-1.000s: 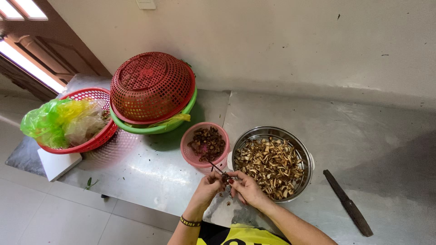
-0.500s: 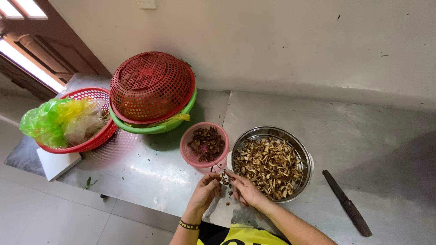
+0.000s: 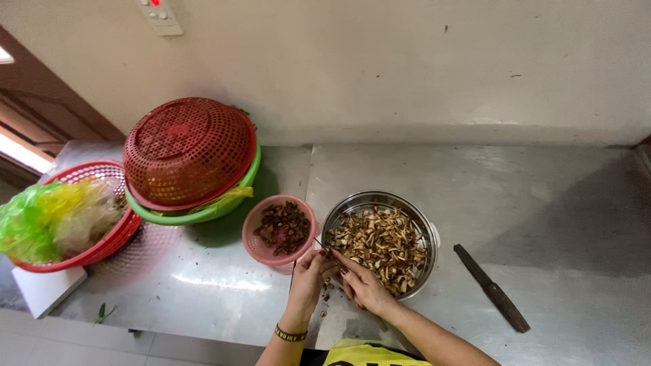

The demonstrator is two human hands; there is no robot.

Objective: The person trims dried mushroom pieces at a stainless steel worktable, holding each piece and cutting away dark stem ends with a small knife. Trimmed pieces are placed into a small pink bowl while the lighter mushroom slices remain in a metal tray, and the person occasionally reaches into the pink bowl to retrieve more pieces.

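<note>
Presently a small dried mushroom piece [image 3: 330, 266] is pinched between the fingertips of the left hand [image 3: 308, 278] and the right hand [image 3: 363, 285], both closed loosely around it just beside the near rim of the steel bowl [image 3: 420, 224] of pale sliced mushrooms [image 3: 380, 244]. For the picking to go well, the piece is best kept low over the steel table [image 3: 542, 203], so that scraps are dropped into the pink basket [image 3: 254, 247] of dark trimmings [image 3: 283, 227], not scattered. What is gripped is too small to be told exactly.
</note>
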